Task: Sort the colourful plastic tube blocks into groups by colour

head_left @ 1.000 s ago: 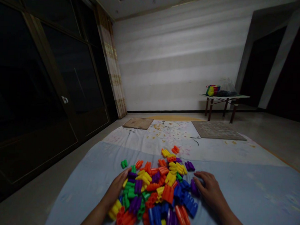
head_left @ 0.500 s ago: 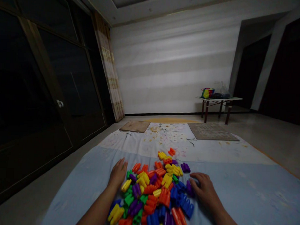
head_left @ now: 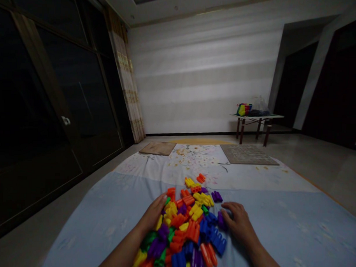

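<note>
A pile of plastic toy blocks shaped like joined tubes, in red, orange, yellow, green, blue and purple, lies on the cloth before me; among them are an orange-red block (head_left: 193, 230) and a blue block (head_left: 218, 241). My left hand (head_left: 154, 213) rests along the pile's left side, fingers stretched forward and together, its inner edge against yellow and green blocks. On the right side, my right hand (head_left: 238, 221) is open, thumb and fingers apart, close beside a purple block (head_left: 221, 220). Whether it touches that block I cannot tell. Neither hand grips anything.
A blue and white flowered cloth (head_left: 280, 222) covers the surface. At its far end lie a brown board (head_left: 158, 148) and a grey patterned board (head_left: 249, 154). Beyond, a small table (head_left: 257, 116) by the wall bears a colourful bag (head_left: 244, 109) and a clear plastic bag.
My left hand has moved right against the pile, pushing the left-side blocks inward and covering some. My right hand is nearly still. The whole view has shifted slightly.
</note>
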Available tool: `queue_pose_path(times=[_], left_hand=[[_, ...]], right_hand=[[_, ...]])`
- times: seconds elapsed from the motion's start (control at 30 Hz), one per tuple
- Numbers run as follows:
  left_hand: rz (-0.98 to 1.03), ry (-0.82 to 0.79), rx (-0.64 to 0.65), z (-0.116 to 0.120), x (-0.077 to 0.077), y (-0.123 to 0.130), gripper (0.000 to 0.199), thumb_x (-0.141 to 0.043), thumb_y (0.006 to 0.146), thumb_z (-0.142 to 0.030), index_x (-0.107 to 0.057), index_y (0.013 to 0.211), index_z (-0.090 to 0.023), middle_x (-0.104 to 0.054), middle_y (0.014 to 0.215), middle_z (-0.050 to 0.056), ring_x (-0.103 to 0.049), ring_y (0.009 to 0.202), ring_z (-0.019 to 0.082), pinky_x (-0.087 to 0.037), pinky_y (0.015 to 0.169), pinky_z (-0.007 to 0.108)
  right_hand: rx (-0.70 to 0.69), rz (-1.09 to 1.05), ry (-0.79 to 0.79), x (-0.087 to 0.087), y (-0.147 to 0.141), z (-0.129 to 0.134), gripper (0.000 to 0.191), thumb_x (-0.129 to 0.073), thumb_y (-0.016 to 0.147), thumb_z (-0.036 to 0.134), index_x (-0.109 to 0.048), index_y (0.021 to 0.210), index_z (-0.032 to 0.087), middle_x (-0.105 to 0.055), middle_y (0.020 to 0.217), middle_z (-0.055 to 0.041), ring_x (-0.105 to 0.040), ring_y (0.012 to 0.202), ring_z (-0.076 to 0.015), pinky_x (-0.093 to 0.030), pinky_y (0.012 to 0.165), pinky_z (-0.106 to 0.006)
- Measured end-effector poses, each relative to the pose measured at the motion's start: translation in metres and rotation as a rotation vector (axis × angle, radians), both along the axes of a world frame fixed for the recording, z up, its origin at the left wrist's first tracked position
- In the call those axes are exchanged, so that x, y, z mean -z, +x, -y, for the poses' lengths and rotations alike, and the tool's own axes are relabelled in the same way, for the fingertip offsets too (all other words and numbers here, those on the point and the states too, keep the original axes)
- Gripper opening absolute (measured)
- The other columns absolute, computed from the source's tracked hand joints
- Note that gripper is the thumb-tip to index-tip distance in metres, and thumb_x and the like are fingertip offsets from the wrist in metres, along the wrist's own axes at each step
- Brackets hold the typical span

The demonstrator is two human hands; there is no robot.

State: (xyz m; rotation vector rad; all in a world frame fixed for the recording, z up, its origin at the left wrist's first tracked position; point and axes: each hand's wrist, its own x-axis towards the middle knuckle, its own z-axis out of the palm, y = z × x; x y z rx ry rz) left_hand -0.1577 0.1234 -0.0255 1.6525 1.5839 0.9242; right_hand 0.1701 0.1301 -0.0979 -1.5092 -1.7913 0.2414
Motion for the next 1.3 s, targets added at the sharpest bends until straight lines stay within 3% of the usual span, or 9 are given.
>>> queue_pose_path(times=[0.17,0.27,0.4,0.53,0.63,0.83,1.0,1.17,1.3], left_hand=[[0.040,-0.024,0.185,0.035,-0.032,0.022,0.067,-0.027,0.083,-0.060,-0.043,0.133,-0.017,-0.039,0.142,0.006,-0.031,0.133,0.017,-0.016,0.113,0.036],[0.039,0.009,0.082,0.053,-0.040,0.011,0.061,-0.026,0.086,-0.057,-0.042,0.133,-0.021,-0.039,0.142,0.004,-0.032,0.132,0.017,-0.016,0.113,0.037],[-0.054,0.063,-0.125,0.072,-0.015,-0.029,0.060,-0.031,0.084,-0.056,-0.047,0.130,-0.019,-0.043,0.139,0.006,-0.035,0.131,0.020,-0.018,0.113,0.042],[-0.130,0.124,-0.050,0.086,0.011,-0.045,0.056,-0.040,0.080,-0.056,-0.054,0.122,-0.022,-0.049,0.134,0.007,-0.041,0.127,0.021,-0.025,0.110,0.040],[-0.143,0.107,-0.077,0.091,0.012,-0.026,0.056,-0.036,0.082,-0.055,-0.051,0.126,-0.024,-0.047,0.136,0.005,-0.038,0.129,0.021,-0.023,0.111,0.040],[-0.142,0.038,-0.079,0.089,-0.001,0.033,0.063,-0.030,0.085,-0.055,-0.041,0.134,-0.018,-0.038,0.143,0.006,-0.028,0.134,0.019,-0.015,0.114,0.039],[-0.152,-0.004,0.039,0.079,-0.014,0.075,0.067,-0.028,0.084,-0.057,-0.035,0.137,-0.016,-0.027,0.148,0.008,-0.020,0.137,0.019,-0.012,0.114,0.039],[-0.129,-0.043,0.219,0.071,-0.035,0.123,0.068,-0.030,0.083,-0.057,-0.031,0.139,-0.018,-0.025,0.148,0.007,-0.016,0.138,0.022,-0.003,0.113,0.045],[-0.049,-0.027,0.346,0.069,-0.049,0.135,0.063,-0.027,0.085,-0.055,-0.029,0.140,-0.023,-0.028,0.148,0.004,-0.019,0.138,0.020,-0.003,0.114,0.043]], right_hand=[[0.009,0.001,0.022,0.002,0.001,-0.001,0.031,-0.049,0.080,0.040,-0.069,0.094,0.020,-0.066,0.100,-0.0091,-0.055,0.102,-0.0256,-0.042,0.090,-0.041],[0.006,0.006,0.023,0.003,0.001,-0.001,0.031,-0.049,0.080,0.039,-0.069,0.094,0.020,-0.066,0.101,-0.0091,-0.055,0.102,-0.0254,-0.041,0.090,-0.040],[0.003,0.009,0.019,0.000,0.001,0.000,0.032,-0.049,0.080,0.038,-0.069,0.095,0.018,-0.066,0.101,-0.0093,-0.054,0.102,-0.0254,-0.040,0.092,-0.041],[0.006,0.004,0.028,-0.001,0.000,0.000,0.030,-0.050,0.080,0.037,-0.069,0.094,0.018,-0.067,0.100,-0.0089,-0.055,0.101,-0.0254,-0.041,0.091,-0.041],[0.007,-0.012,0.057,0.000,0.000,0.000,0.030,-0.050,0.080,0.036,-0.069,0.094,0.018,-0.067,0.099,-0.0091,-0.056,0.100,-0.0250,-0.042,0.090,-0.040],[-0.038,-0.083,0.072,-0.004,-0.002,0.001,0.035,-0.044,0.085,0.039,-0.067,0.099,0.017,-0.067,0.102,-0.0102,-0.058,0.101,-0.0231,-0.042,0.092,-0.038],[-0.065,-0.131,0.044,-0.006,-0.003,0.003,0.039,-0.040,0.087,0.042,-0.065,0.101,0.016,-0.066,0.103,-0.0107,-0.058,0.101,-0.0231,-0.042,0.093,-0.038],[-0.090,-0.167,0.033,-0.006,-0.002,0.003,0.042,-0.038,0.087,0.046,-0.065,0.101,0.017,-0.067,0.103,-0.0101,-0.058,0.100,-0.0230,-0.042,0.093,-0.038],[-0.075,-0.214,0.029,-0.007,-0.001,0.005,0.045,-0.036,0.088,0.048,-0.064,0.102,0.016,-0.066,0.104,-0.0109,-0.056,0.101,-0.0229,-0.041,0.094,-0.037]])
